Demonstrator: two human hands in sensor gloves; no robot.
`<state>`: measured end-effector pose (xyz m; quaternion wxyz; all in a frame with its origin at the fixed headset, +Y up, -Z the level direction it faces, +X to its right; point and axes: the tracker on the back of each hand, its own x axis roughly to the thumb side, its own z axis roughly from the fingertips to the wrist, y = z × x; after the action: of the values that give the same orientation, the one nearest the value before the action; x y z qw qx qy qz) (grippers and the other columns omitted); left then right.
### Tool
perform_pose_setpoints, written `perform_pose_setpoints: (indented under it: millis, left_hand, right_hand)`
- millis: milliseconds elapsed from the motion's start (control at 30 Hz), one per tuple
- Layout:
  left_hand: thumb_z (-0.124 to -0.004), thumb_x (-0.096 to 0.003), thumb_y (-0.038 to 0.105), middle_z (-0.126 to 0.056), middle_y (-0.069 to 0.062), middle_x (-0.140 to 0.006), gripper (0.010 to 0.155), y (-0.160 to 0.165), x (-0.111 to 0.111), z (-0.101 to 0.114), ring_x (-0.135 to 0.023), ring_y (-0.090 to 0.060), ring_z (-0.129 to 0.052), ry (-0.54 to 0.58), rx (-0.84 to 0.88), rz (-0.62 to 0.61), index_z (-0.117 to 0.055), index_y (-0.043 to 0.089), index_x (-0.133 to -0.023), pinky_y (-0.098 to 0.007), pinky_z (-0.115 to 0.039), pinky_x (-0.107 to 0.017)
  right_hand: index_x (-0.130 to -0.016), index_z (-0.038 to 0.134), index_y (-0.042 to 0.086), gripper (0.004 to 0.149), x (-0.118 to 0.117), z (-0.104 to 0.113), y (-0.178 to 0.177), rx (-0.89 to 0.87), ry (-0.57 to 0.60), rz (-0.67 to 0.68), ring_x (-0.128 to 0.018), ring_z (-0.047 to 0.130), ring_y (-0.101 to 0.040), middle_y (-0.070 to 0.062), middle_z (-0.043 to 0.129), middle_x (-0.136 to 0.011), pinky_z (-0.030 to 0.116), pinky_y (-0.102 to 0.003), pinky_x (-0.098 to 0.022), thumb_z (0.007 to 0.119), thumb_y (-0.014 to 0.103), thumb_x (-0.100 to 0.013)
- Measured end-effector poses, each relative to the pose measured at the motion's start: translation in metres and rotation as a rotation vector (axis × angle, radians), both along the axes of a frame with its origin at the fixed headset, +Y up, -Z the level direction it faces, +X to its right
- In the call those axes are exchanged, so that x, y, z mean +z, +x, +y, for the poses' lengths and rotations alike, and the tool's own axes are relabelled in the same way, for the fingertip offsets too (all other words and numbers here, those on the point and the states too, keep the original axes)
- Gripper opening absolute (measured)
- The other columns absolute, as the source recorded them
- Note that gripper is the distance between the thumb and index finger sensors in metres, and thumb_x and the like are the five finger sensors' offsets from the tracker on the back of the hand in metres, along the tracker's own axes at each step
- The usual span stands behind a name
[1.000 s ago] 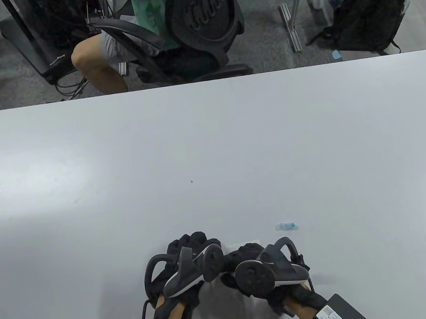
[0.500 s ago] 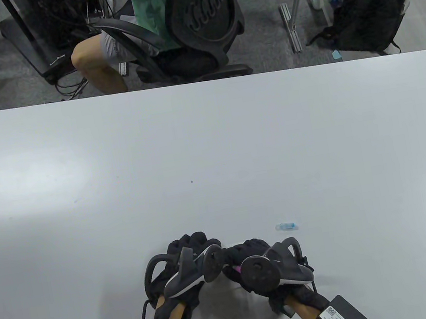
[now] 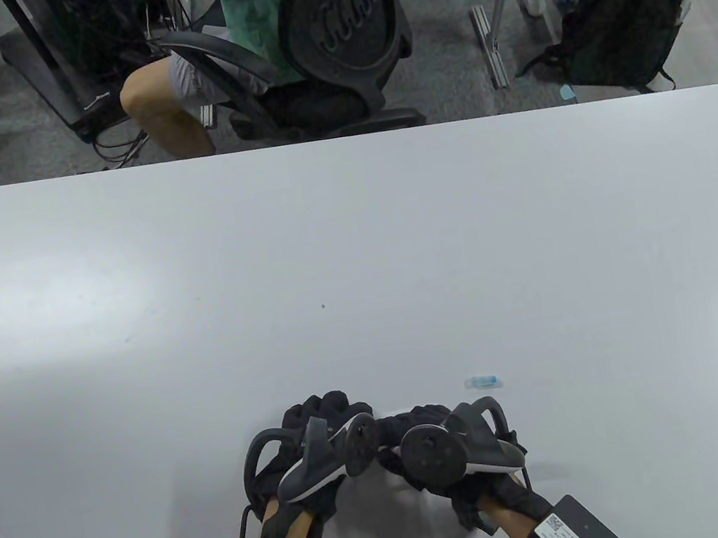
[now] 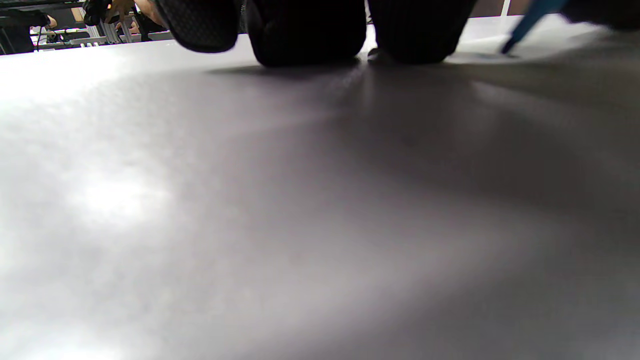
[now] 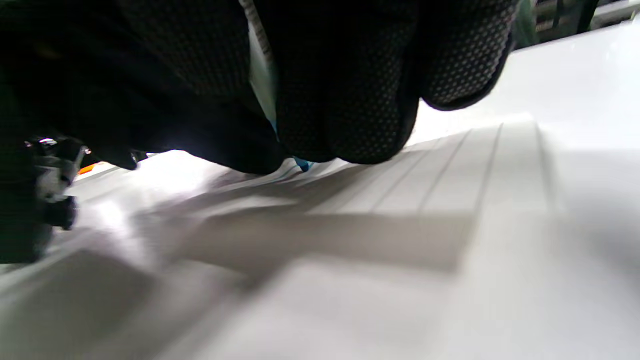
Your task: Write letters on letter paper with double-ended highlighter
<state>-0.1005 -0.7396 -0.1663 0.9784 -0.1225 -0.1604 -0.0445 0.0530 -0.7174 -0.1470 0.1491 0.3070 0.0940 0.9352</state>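
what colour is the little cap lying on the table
Translucent light blue cap, clearest in the table view.

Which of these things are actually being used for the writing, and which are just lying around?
In use: the lined letter paper, the highlighter's blue tip, the right hand writing, the left hand beside it.

Lying about: the small blue cap; beyond the table, a black backpack.

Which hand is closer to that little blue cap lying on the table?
Right. The right hand lies just beside the blue cap; the left hand sits farther off, beyond the right one.

letter paper (image 5: 440, 190) mostly hidden under hands, highlighter (image 4: 530, 22) cropped
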Motion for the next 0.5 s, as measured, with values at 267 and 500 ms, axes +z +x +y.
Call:
perform_pose_setpoints:
  millis: [267,500]
  left_hand:
    - [-0.071,-0.0585,0.040,-0.063,0.003,-0.110,0.044,0.001,0.000,0.000,-0.094,-0.016,-0.074,-0.003,-0.004,-0.002,-0.061,0.043,-0.101,-0.051,-0.064,-0.080]
    - [-0.071,-0.0585,0.040,-0.062,0.003,-0.110,0.044,0.001,0.001,0.000,-0.094,-0.017,-0.073,-0.003,-0.005,-0.003,-0.061,0.043,-0.101,-0.051,-0.064,-0.080]
  right_hand:
    - [-0.092,0.079,0.012,0.048,0.015,0.006,0.006,0.044,-0.078,0.070,-0.064,0.097,-0.037,-0.019,0.097,-0.077,0.074,-0.061,-0.059,0.074,0.039,-0.053]
    - [-0.096,0.074,0.017,0.049,0.012,0.000,-0.004,-0.010,0.009,0.035,-0.069,0.094,-0.036,-0.017,0.093,-0.083,0.072,-0.060,-0.061,0.072,0.040,-0.053]
